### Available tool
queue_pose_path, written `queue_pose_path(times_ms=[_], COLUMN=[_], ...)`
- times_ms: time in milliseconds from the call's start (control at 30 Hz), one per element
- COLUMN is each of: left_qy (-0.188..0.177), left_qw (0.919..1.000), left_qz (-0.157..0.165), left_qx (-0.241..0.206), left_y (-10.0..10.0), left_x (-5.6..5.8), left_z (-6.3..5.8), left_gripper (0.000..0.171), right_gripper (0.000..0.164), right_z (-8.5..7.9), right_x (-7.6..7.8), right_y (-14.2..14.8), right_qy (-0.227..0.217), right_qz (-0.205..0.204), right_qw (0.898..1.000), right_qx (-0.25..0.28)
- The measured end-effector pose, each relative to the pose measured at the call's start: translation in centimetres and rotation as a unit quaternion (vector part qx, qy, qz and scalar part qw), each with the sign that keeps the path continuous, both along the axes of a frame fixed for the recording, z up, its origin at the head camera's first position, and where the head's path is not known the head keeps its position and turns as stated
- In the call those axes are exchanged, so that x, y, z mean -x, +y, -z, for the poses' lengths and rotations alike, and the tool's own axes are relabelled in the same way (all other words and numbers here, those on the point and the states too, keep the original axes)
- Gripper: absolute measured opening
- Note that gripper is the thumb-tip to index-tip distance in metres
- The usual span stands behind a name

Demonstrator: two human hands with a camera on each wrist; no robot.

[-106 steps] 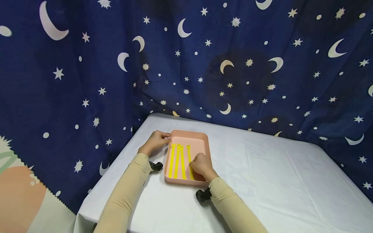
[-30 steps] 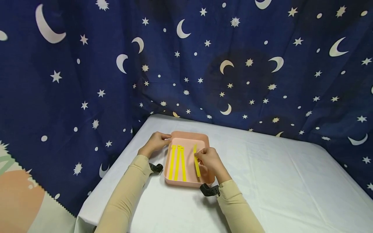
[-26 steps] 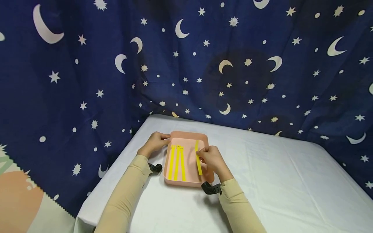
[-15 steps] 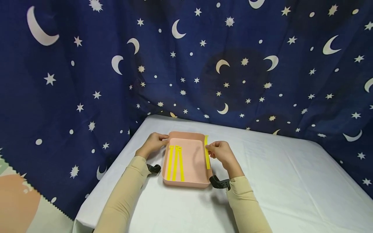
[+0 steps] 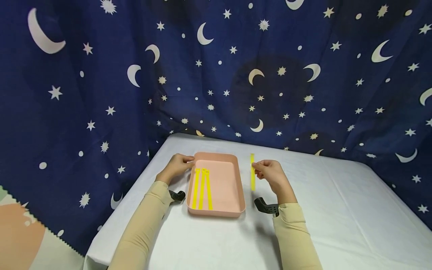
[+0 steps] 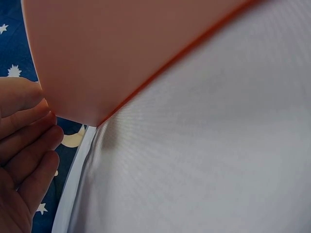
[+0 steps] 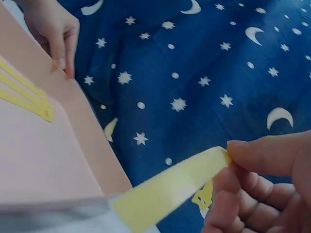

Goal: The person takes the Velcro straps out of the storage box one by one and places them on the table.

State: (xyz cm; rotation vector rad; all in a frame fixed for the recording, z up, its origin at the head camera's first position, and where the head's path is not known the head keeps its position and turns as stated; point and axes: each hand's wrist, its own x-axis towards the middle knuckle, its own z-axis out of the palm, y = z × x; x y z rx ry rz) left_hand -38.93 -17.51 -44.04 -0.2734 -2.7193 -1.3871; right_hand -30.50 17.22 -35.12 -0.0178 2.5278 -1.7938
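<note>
A pink tray (image 5: 224, 187) lies on the table, with three yellow hook-and-loop cable ties (image 5: 202, 189) side by side along its left half. My left hand (image 5: 176, 167) pinches the tray's rim near the far left corner; in the left wrist view its other fingers (image 6: 36, 155) lie loosely beside the outer wall. To the right of the tray, my right hand (image 5: 271, 174) holds one yellow cable tie (image 5: 252, 178) above the cloth, pinched between thumb and forefinger. The right wrist view shows this tie's flat tail (image 7: 170, 187) toward the camera and its slotted head (image 7: 203, 196) below the fingers.
A white cloth (image 5: 324, 202) covers the table. Behind it and to the left hangs a dark blue curtain (image 5: 229, 75) with moons and stars. A black wrist mount (image 5: 266, 206) sits at my right wrist, another black mount (image 5: 177, 195) at the left.
My right hand has lifted one yellow cable tie out of the tray and carried it right, past the tray's right edge. My left hand stays at the rim.
</note>
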Motion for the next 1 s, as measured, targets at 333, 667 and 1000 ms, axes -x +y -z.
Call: queue_pose_path(times_ms=[333,667,1000], left_qy=[0.006,0.007,0.014], left_qw=[0.9999,0.9999,0.9998], left_qz=[0.003,0.004,0.007], left_qx=[0.011,0.015,0.013], left_y=[-0.2,-0.1,-0.1], left_x=[-0.3,-0.3,0.0], left_z=[0.6,0.6,0.1], left_gripper=[0.037,0.037,0.038], right_gripper=[0.026,0.028,0.028], right_z=[0.6,1.0,1.0], right_x=[-0.1,-0.2,0.0], right_y=[3.5,5.5,7.8], right_qy=[-0.019,-0.023,-0.027], right_qz=[0.037,0.053,0.071], right_qw=[0.999,0.998,0.997], right_qx=[0.007,-0.002,-0.001])
